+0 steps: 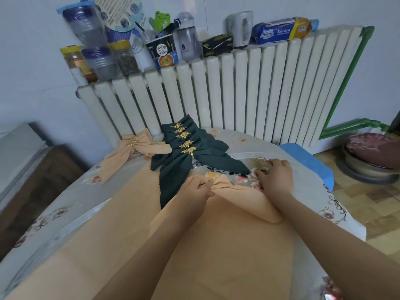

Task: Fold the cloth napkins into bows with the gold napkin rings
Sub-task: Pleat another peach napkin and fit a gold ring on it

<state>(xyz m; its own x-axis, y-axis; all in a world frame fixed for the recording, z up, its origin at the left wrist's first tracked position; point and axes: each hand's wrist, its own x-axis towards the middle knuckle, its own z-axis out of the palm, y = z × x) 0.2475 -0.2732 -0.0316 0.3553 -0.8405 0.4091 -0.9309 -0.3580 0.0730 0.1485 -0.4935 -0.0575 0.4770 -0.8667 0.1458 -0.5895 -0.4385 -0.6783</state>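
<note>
Near the table's far edge — left hand pinches gathered peach napkin; right hand grips gold ring.

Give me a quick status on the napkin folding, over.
Left hand pinches the gathered peach napkin. Right hand grips a loose gold ring. Ring not yet on. Nothing in the way.

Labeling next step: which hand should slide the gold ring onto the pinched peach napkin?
Right, probably. The right hand is already at the loose gold ring, beside the peach napkin. The left hand is busy pinching the napkin's gathered middle, and letting go would likely undo it.
</note>
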